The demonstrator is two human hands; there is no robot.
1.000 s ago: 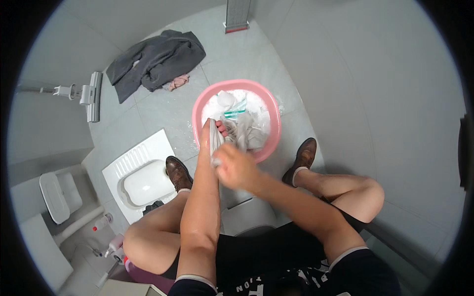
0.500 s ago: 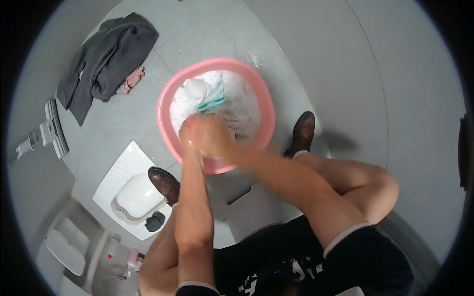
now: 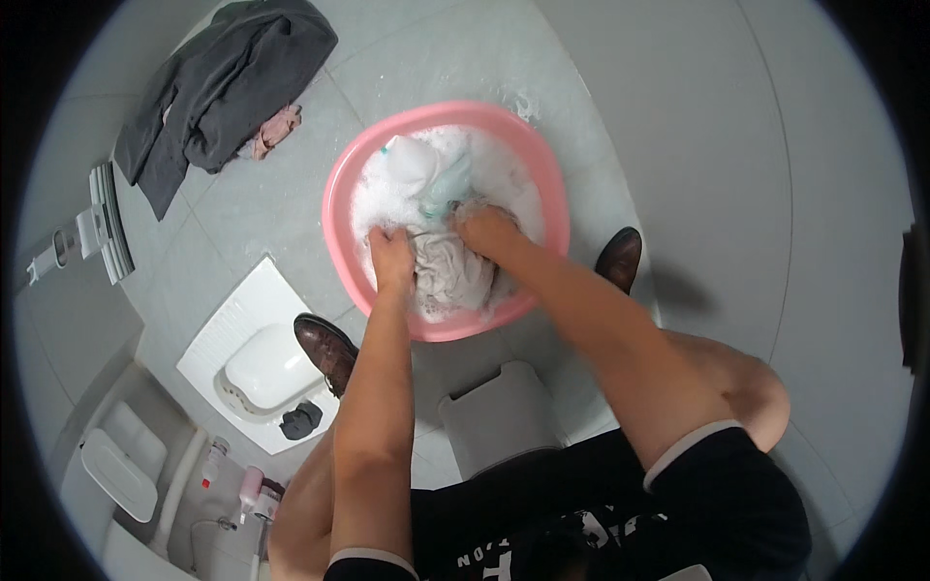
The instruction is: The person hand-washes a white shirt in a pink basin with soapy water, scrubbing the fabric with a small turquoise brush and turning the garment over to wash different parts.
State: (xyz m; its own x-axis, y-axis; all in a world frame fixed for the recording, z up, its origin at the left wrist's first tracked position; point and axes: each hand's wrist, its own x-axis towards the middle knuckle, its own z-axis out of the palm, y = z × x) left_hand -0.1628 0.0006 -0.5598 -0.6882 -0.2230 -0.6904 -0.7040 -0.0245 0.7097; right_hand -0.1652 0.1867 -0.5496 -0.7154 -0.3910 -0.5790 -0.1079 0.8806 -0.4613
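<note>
A pink basin (image 3: 554, 198) of foamy water stands on the floor in front of me. A wet, bunched beige cloth (image 3: 452, 274) lies in its near half, between my hands. My left hand (image 3: 392, 259) grips the left edge of this cloth, its fingertips partly in the suds. At the cloth's upper right, my right hand (image 3: 487, 230) is closed on it, with the fingers partly sunk in foam. Beyond my hands, a white garment (image 3: 411, 161) bulges out of the suds, beside a pale green piece of fabric (image 3: 448, 189).
A dark grey garment (image 3: 228, 82) and a small pink cloth (image 3: 276, 132) lie on the tiles at the far left. Left of my shoe (image 3: 325, 351) is a squat toilet (image 3: 218, 324). A grey stool (image 3: 499, 416) stands before me. Walls rise on both sides.
My hands were together above the basin's near left, blurred by motion. Now they are apart and lower, on either side of the beige cloth, which shows more fully.
</note>
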